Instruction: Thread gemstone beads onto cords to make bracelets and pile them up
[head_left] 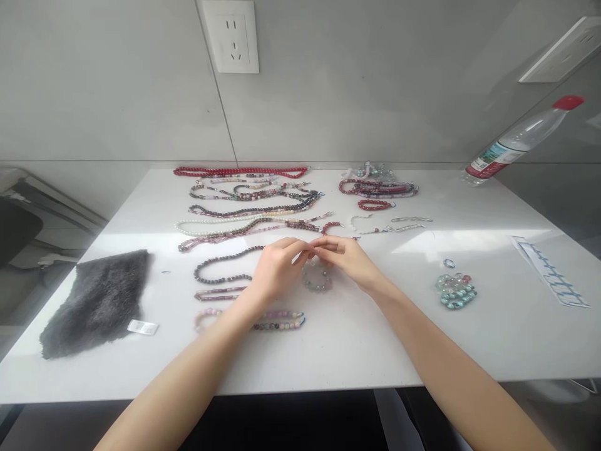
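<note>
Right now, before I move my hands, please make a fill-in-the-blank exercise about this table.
The left hand and right hand meet at their ____ above a ring of pale round beads.
The shaggy grey cloth lies to the ____ of the hands.
The strand of red round beads lies along the ____ edge of the white tabletop.
The clear plastic bottle has a ____ cap.
Answers: fingertips; left; far; red.

White stone-look table (357, 357) carries everything. Far side: long red bead strand (240, 171), mixed bead strands stacked below it (253, 210). Center: gray bead bracelet (317, 279). Left: dark gray fuzzy cloth (96, 304), small white tag (143, 327) touching its edge. Right: teal bead cluster (455, 292), blue-printed paper strip (549, 272). Far right corner: red-capped plastic bottle (521, 138), tilted.
</note>
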Available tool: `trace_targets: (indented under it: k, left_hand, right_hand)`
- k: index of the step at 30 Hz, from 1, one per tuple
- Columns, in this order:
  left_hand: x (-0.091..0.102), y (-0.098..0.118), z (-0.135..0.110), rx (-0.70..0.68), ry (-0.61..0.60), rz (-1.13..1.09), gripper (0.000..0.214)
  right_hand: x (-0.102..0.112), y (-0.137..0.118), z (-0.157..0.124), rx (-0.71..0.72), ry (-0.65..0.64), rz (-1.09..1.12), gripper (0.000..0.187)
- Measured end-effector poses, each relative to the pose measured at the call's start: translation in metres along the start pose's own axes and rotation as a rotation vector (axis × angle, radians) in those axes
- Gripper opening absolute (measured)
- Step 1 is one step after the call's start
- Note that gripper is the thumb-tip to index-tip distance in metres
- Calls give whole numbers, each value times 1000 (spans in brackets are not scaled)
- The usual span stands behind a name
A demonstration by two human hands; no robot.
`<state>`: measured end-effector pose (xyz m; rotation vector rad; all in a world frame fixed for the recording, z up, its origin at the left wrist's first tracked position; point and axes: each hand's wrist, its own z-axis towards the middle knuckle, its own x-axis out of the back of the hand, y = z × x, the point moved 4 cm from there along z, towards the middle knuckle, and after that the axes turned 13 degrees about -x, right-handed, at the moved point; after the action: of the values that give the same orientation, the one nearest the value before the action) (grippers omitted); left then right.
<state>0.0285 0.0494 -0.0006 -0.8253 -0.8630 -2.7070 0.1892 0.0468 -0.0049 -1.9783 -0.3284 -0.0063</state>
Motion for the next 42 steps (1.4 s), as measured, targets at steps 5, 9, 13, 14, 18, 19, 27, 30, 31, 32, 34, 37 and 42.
trace_targets:
  k: [5,9,13,14,18,19,27,30,31,32,34,37,42]
  left_hand:
    - [-5,2,-2,-157,-49,44,19]
    - [-5,3,-2,-250,-52,61,19]
    - [-5,4,-2,-282,-51,51,18]
    - [-5,3,-3,-286,-52,49,19]
    - [-4,1,-5,-296,-71,49,24]
    - [-4,1,-5,-295,-82,50,25]
    - [-3,2,-4,-272,-154,45,27]
    - [-1,3,-2,-210,-108,-10,23]
    - [0,3,0,-169,-75,-47,21]
    - [1,2,1,-120,-39,-91,19]
    - [4,1,3,0,13,-178,15]
    - [4,-3,4,185,16,-268,13]
    - [1,-8,4,359,0,-416,9]
  right_hand:
    - [0,1,0,-13,-15,57,32]
    - [0,1,0,-9,1,42,29]
    - [0,-1,-1,-7,-14,17,30]
    - [1,-2,-2,-7,-20,17,30]
    - [1,-6,-5,1,-54,8,31]
    - [1,-7,-6,4,-62,2,31]
    - [0,-10,-6,1,-92,-21,32]
    - [0,-10,-7,-6,-102,-46,30]
    - [1,-9,-7,-6,-109,-52,28]
    - [1,-9,-7,-3,-114,-56,27]
    - [2,-7,-6,14,-112,-64,24]
    - [4,-3,-3,30,-89,-72,20]
    - [2,-1,1,-14,-102,8,17]
